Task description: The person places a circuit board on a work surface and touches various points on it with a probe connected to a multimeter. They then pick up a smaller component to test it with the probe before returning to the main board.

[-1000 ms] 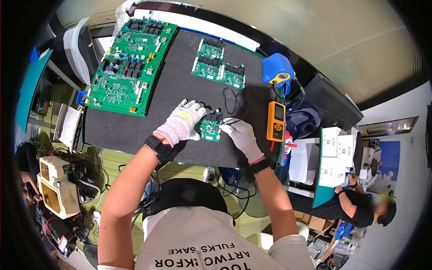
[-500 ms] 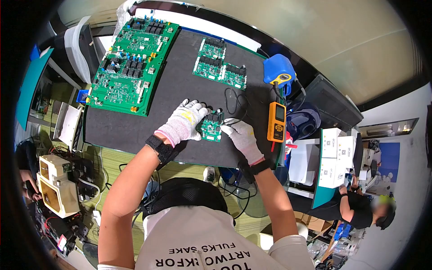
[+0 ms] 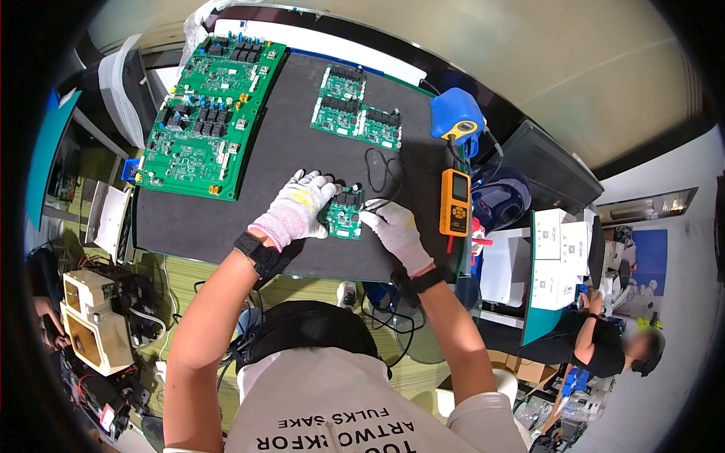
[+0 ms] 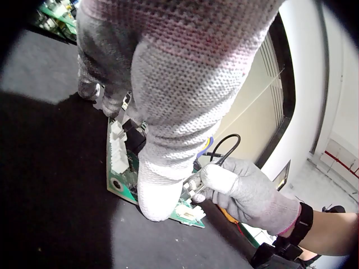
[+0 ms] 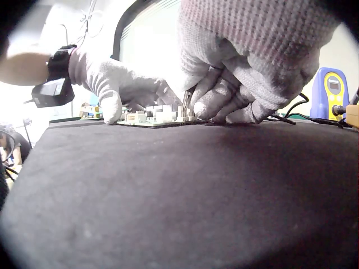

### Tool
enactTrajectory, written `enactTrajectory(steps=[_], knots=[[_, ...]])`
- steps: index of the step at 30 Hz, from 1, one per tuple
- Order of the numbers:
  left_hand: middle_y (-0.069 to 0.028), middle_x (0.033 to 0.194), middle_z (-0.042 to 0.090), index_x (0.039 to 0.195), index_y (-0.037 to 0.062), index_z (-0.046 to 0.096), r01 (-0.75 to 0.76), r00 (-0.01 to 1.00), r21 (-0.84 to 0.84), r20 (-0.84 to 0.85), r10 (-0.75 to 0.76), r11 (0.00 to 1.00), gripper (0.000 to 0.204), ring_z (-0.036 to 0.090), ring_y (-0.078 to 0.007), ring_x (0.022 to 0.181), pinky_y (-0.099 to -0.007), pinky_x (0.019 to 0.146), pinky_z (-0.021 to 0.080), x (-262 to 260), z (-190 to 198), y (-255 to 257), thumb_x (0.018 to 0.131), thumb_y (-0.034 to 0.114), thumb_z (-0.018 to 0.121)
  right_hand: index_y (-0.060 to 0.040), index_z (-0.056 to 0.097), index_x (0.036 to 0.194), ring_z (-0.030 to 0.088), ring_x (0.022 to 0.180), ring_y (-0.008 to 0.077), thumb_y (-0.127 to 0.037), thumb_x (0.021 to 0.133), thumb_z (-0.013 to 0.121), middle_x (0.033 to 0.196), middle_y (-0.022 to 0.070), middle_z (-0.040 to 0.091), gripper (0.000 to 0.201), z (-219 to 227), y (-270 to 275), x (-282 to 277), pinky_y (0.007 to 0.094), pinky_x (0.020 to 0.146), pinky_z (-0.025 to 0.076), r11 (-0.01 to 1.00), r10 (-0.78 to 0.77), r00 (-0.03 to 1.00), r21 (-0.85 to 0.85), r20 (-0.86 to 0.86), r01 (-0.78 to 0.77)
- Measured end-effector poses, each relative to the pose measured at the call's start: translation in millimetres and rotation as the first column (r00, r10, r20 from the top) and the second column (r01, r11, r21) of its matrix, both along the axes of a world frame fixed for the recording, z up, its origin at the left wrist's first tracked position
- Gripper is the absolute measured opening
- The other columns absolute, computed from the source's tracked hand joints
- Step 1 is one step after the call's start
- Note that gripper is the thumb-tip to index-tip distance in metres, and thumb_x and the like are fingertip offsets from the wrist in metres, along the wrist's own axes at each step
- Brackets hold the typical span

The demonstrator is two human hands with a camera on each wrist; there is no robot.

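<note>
A small green circuit board (image 3: 345,215) lies on the dark mat in front of the person. The gloved left hand (image 3: 294,208) grips it from the left side, thumb at the near edge and fingers toward the far edge. At the board's right edge, the gloved right hand (image 3: 396,230) pinches the end of a thin black cable (image 4: 239,140). A slim metal tip (image 4: 196,191) shows between thumb and fingers in the left wrist view, right at the board's white connectors. The hand hides the rest of that cable end.
Large green boards (image 3: 192,162) stand at the mat's left. Several small boards (image 3: 340,113) lie at the back. On the right are a blue soldering station (image 3: 455,117) and an orange handheld meter (image 3: 455,202). Another person (image 3: 604,347) works beside white boxes (image 3: 555,283).
The head view has shifted slightly, so the table's things sit a little further left. Both hands keep their places at the small board. The other person's arms have moved.
</note>
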State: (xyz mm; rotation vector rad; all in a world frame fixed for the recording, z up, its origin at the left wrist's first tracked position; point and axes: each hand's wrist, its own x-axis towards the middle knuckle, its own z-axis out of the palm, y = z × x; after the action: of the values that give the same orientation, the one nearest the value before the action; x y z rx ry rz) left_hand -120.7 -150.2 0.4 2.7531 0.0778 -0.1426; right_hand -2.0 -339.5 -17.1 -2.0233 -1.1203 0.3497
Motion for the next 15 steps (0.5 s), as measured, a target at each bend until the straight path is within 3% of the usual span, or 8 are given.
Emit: enactTrajectory(steps=[15], knots=[[-0.0093,0.123,0.048,0.125,0.0134,0.045,0.006,1.000,-0.027,0.015,-0.006,1.000,0.081,0.042,-0.0279,0.120,-0.0451,0.106,0.027,-0.3,1.6,0.2,0.054,0.029,0.081,-0.0022,0.065,0.084,0.063,0.079,0.0287,-0.019,0.077,0.067,0.084,0.0128,0.065,0.019,-1.8,-1.0,0.7,0.0357,0.071,0.049,1.000,0.013,0.999,0.003,0.029,-0.014]])
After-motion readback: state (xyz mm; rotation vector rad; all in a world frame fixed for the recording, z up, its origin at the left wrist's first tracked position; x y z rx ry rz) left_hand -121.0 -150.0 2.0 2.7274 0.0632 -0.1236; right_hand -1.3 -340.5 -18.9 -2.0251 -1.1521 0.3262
